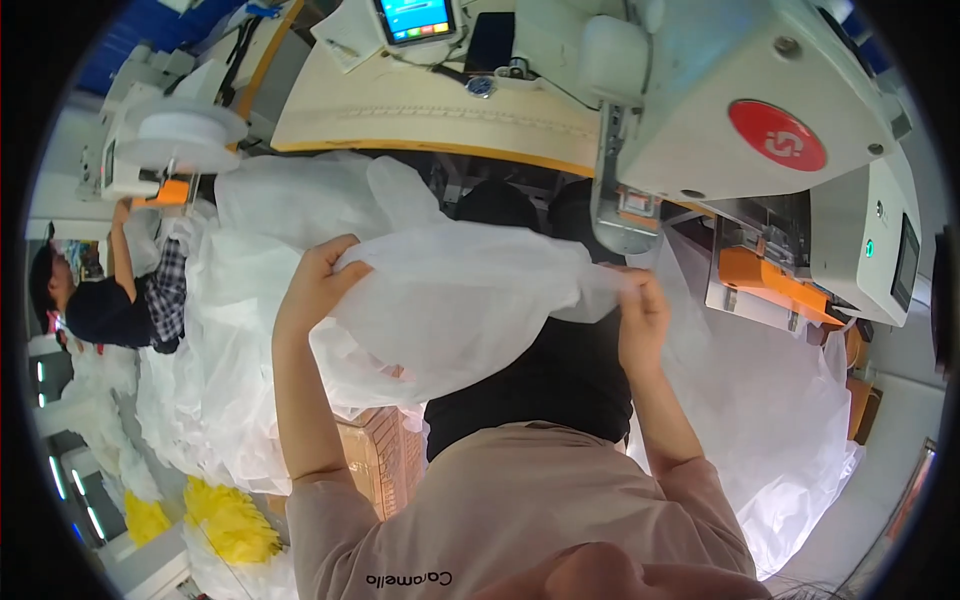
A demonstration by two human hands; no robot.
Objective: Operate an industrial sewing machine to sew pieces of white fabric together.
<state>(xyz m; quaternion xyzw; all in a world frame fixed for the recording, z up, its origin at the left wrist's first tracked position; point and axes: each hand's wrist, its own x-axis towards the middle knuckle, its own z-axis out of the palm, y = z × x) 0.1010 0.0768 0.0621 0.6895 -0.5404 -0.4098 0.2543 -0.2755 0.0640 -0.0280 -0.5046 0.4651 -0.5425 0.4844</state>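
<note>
A sheet of thin white translucent fabric [450, 300] is stretched between my two hands above my lap. My left hand [325, 280] pinches its upper left part between thumb and fingers. At the narrow, gathered right end, my right hand [643, 312] grips the fabric with its fingers closed. Just above and left of my right hand is the metal working end [628, 225] of a white industrial machine [690, 110], apart from the fabric. More white fabric [230, 350] is heaped at my left, partly behind the held piece.
A pale worktable [430, 115] with a lit screen [415, 20] and a dark phone-like object [491, 42] lies ahead. White material [770, 420] spreads at right, below an orange machine part [775, 285]. Another person [110, 290] works at far left, near a white spool [180, 135]. A cardboard box [375, 460] stands lower left.
</note>
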